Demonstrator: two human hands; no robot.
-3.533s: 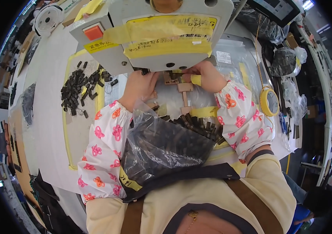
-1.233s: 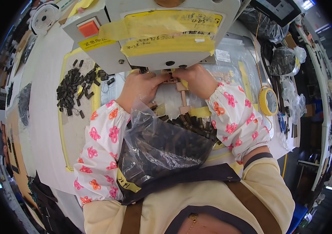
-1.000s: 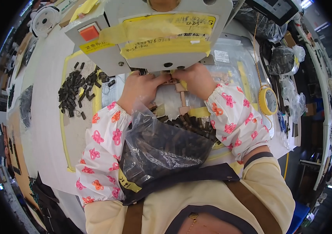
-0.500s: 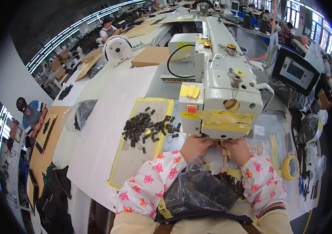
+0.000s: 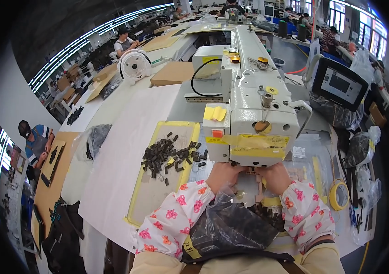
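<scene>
Both my hands are at the front of a white industrial sewing machine [image 5: 258, 109], tucked beneath its head. My left hand [image 5: 224, 176] is on the left of the needle area with its fingers curled inward; my right hand [image 5: 274, 178] mirrors it on the right. The machine head covers most fingertips, so what lies between them is hidden. A small pinkish-brown clamp part [image 5: 258, 187] shows between the hands. Just below, against my body, a clear plastic bag [image 5: 231, 226] is full of small dark pieces, some showing at its mouth.
Left of the machine, a yellow-edged board [image 5: 142, 201] bears a heap of small black pieces [image 5: 160, 155]. A control screen [image 5: 340, 83], yellow tape roll [image 5: 339, 195] and plastic bags [image 5: 357, 148] are at the right. A fan [image 5: 134, 65] and cardboard box [image 5: 173, 73] stand farther back. Co-workers sit beyond.
The whole view has shifted slightly, with the machine a little lower and farther left. Both hands stay under the machine head, with no clear change in their hold.
</scene>
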